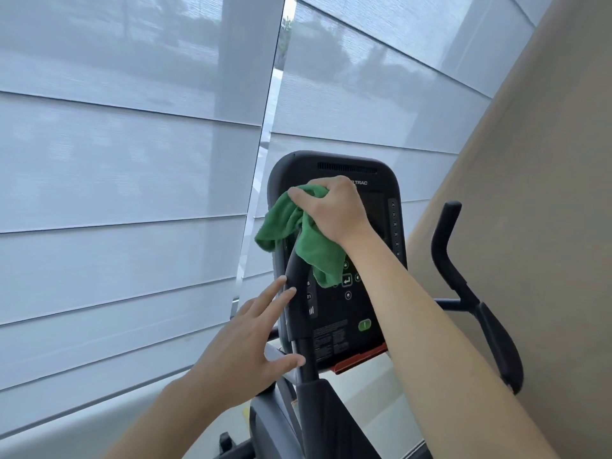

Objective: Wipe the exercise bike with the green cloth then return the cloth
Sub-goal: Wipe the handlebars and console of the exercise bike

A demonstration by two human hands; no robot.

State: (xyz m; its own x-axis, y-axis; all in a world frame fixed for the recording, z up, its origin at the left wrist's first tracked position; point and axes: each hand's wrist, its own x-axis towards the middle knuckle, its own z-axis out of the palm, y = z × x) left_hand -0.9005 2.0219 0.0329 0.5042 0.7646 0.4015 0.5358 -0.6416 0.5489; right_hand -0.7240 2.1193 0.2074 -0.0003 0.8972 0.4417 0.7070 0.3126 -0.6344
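The exercise bike's black console stands upright in the middle of the head view, with lit green buttons low on its face. My right hand grips a bunched green cloth and holds it against the upper left of the console; the cloth hangs down over the screen. My left hand is spread, its fingertips touching the left black handlebar and the thumb touching the post below. The right handlebar curves up beside my right forearm.
Pale roller blinds cover the windows behind and to the left of the bike. A beige wall rises close on the right. The bike's dark frame runs down below the console, with pale floor beyond.
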